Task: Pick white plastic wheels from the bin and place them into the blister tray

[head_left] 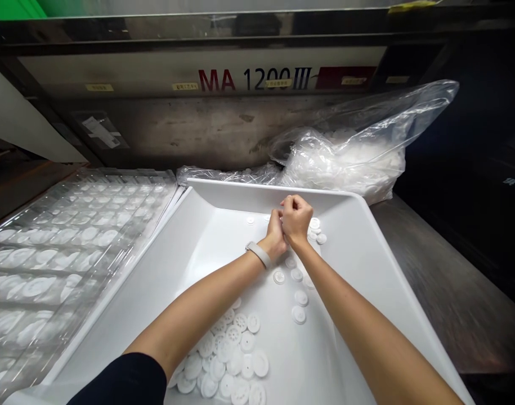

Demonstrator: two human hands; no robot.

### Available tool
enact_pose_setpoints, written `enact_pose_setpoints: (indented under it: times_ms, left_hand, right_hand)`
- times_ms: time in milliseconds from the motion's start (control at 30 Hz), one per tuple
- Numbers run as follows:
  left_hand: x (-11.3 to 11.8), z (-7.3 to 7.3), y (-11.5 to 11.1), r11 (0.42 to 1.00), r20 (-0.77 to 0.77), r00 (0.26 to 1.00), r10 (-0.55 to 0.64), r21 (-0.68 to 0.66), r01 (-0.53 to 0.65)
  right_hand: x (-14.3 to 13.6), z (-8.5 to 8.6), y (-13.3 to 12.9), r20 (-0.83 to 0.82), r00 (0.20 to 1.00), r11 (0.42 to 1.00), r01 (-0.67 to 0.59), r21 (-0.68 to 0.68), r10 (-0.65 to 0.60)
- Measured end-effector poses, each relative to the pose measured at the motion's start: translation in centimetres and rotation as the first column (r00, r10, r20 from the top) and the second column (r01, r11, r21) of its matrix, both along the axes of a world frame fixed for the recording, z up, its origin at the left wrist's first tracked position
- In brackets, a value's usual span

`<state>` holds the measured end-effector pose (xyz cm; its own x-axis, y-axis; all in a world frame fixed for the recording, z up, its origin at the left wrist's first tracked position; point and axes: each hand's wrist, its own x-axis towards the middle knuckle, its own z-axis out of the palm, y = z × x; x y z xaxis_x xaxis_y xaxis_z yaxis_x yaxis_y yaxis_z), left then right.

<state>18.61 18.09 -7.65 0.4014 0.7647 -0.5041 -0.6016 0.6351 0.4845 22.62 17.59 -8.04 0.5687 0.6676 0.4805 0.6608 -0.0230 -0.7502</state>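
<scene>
Both hands meet over the far part of a large white tray [358,253]. My left hand [276,233], with a light band at the wrist, has its fingers curled in and touches the other hand. My right hand [296,216] is closed, its fingers bent into the palm. Whatever either hand holds is hidden by the fingers. Small white plastic discs [314,225] lie just right of the hands, and more discs [299,306] are scattered below them. A larger heap of round white plastic pieces [234,354], some with holes like wheels, rests in the near part of the tray.
Stacked clear plastic blister trays [71,242] with white pieces in their pockets stand at the left. Behind the white tray, a clear plastic bag [345,163] bulges with white contents. A machine panel [257,73] marked MA 1200 III runs across the back.
</scene>
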Motion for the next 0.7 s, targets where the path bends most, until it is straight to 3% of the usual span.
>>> enact_pose_setpoints:
  times_ms: [200,367,500,600,700]
  left_hand:
    - [-0.7,3.4,-1.1,0.998,0.11,0.993,-0.043,0.056,0.037]
    - [-3.1,6.7,-5.1,0.997,0.197,0.979,0.061,0.043,-0.071]
    - [-5.1,8.8,-8.4,0.995,0.218,0.973,0.074,-0.079,-0.058]
    - [-7.4,9.9,-9.5,0.978,0.194,0.98,0.041,-0.207,0.0]
    - [-11.4,10.7,-10.0,0.934,0.185,0.983,-0.019,-0.348,0.084]
  right_hand:
    - [-1.0,5.3,-0.8,0.311,0.936,0.986,-0.163,-0.033,0.165]
    - [-3.2,8.8,-3.1,0.504,0.838,0.978,-0.189,-0.088,0.207]
    - [-5.6,11.4,-4.6,0.58,0.779,0.971,-0.168,-0.172,0.238]
    - [-6.5,14.0,-5.3,0.556,0.783,0.954,-0.159,-0.254,0.279]
    - [-5.4,15.3,-7.2,0.464,0.778,0.884,-0.242,-0.4,0.423]
